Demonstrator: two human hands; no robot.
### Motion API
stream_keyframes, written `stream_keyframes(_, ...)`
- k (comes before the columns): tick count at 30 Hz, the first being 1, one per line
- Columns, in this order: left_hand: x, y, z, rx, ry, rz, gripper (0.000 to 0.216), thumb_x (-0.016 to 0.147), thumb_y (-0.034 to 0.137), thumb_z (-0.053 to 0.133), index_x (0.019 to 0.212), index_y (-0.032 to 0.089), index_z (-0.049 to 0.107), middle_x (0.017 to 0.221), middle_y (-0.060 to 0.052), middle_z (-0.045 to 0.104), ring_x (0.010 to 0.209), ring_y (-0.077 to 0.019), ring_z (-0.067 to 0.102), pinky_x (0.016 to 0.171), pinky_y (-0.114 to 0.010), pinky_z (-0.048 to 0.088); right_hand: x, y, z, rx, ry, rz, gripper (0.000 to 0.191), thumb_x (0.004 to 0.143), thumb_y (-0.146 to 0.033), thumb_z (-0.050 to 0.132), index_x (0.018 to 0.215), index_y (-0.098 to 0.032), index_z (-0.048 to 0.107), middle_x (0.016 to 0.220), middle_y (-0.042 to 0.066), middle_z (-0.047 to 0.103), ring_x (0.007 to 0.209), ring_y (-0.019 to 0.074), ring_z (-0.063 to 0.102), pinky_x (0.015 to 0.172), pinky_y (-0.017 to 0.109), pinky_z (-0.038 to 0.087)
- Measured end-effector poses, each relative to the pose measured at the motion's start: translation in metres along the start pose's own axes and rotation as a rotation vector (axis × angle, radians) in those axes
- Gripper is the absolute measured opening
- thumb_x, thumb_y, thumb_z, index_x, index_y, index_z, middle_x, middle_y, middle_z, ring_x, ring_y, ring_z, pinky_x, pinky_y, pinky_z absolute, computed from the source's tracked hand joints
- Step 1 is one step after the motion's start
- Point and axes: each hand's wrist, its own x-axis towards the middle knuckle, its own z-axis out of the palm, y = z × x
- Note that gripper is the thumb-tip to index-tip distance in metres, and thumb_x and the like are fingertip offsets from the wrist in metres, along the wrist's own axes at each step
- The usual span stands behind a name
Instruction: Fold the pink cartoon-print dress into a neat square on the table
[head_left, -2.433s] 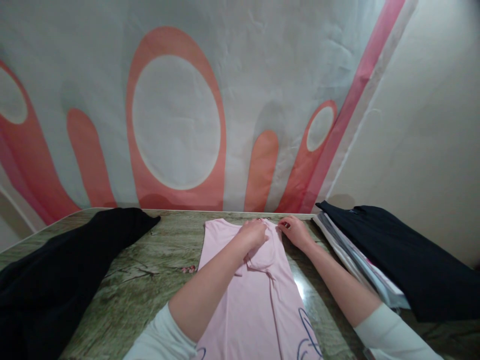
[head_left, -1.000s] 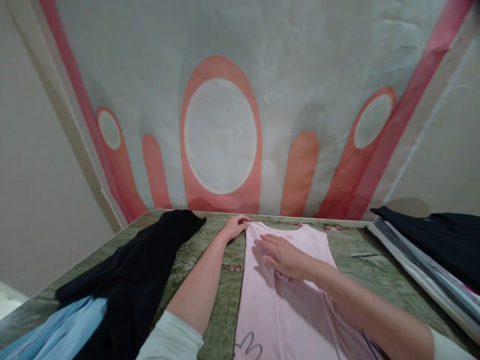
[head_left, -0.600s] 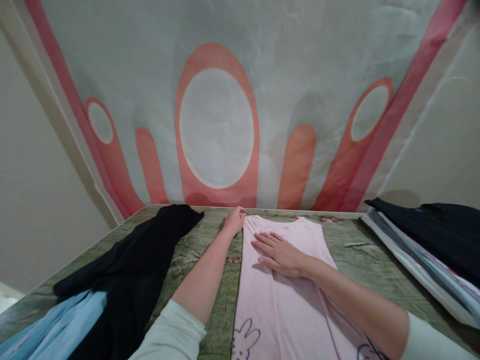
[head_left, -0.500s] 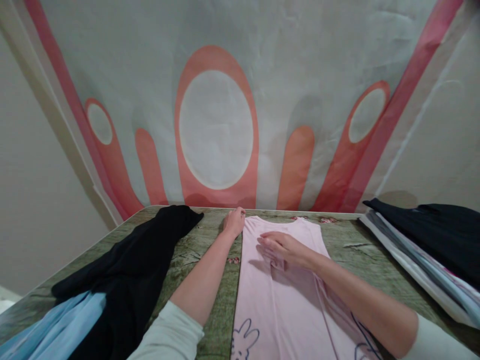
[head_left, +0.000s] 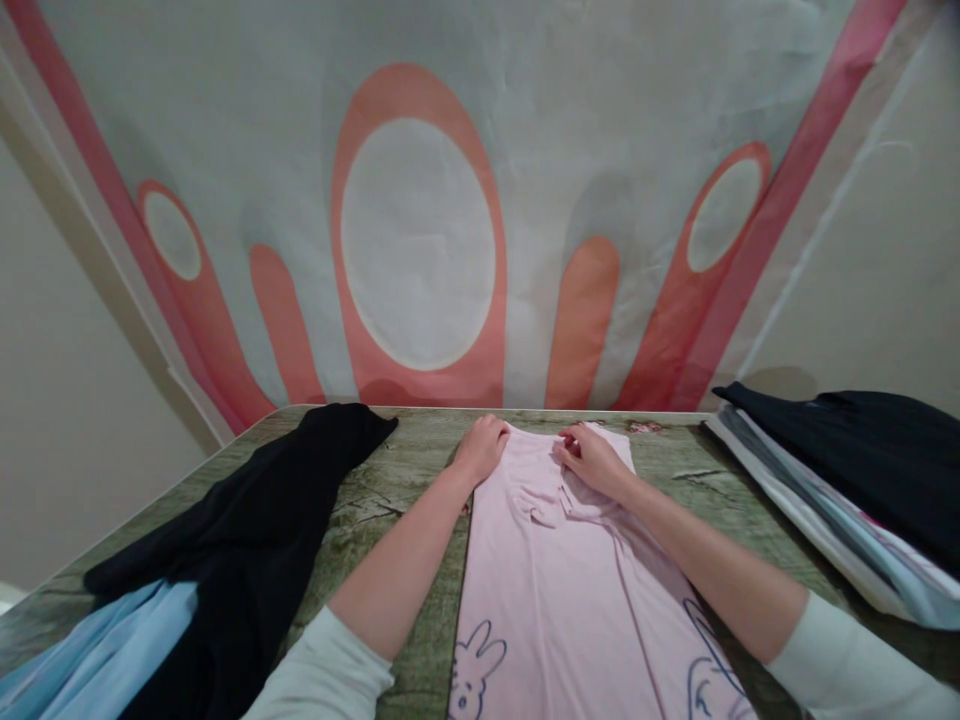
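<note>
A pale pink garment (head_left: 555, 580) with dark bunny outlines near its lower end lies lengthwise on the table (head_left: 375, 490) in front of me. My left hand (head_left: 482, 447) is curled on the garment's far left corner and pinches the cloth there. My right hand (head_left: 592, 457) rests on the far edge a little to the right, fingers bent and gripping a bunched fold of the pink cloth. The fabric between the hands is wrinkled.
A black garment (head_left: 247, 530) over light blue cloth (head_left: 97, 660) lies at the left. At the right a stack of folded clothes (head_left: 832, 520) is topped by a dark garment (head_left: 855, 450). A wall hanging with red shapes (head_left: 420, 230) stands behind the table.
My right hand has left the middle of the pink garment, where it lay flat, and moved up to the far edge, bunching the cloth. My left hand stays at the far left corner.
</note>
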Motion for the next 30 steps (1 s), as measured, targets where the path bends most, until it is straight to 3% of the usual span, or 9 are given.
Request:
stream_keyframes(8,0.0,-0.026,0.006,-0.011,0.068,-0.052,0.012,0.083,0.021,0.052,0.084,0.018,0.063,0.089,-0.005,0.059,0.088,-0.0176,0.051,0.083,-0.03,0.039,0.003,0.004,0.003,0.046,-0.054,0.004,0.024,0.077,-0.031,0.054,0.094,-0.017,0.062,0.081,0.005,0.064,0.072,0.0159,0.056,0.064,0.024,0.039)
stream_keyframes(12,-0.001,-0.033,-0.001,0.019,0.03,-0.089,0.015,0.083,0.029,0.054,0.088,0.022,0.066,0.093,-0.004,0.061,0.089,-0.0188,0.05,0.083,-0.032,0.037,0.004,-0.002,0.0,0.098,-0.097,0.026,0.02,0.076,-0.031,0.053,0.085,-0.017,0.063,0.074,0.003,0.064,0.065,0.0152,0.055,0.058,0.024,0.035)
stream_keyframes(20,-0.003,-0.047,-0.014,0.053,-0.05,-0.015,0.02,0.086,0.031,0.049,0.095,0.027,0.066,0.096,-0.003,0.058,0.095,-0.0196,0.046,0.085,-0.032,0.033,0.004,-0.007,-0.003,0.104,-0.067,0.041,0.024,0.078,-0.03,0.045,0.063,-0.017,0.058,0.059,0.001,0.059,0.055,0.0132,0.048,0.052,0.023,0.028)
stream_keyframes(30,-0.002,-0.056,-0.007,0.158,-0.039,-0.255,0.021,0.084,0.042,0.051,0.088,0.024,0.06,0.094,-0.004,0.054,0.089,-0.0204,0.046,0.081,-0.031,0.036,0.005,-0.002,-0.001,0.134,-0.055,0.058,0.025,0.08,-0.032,0.044,0.065,-0.018,0.058,0.062,0.001,0.061,0.058,0.0144,0.05,0.054,0.025,0.031)
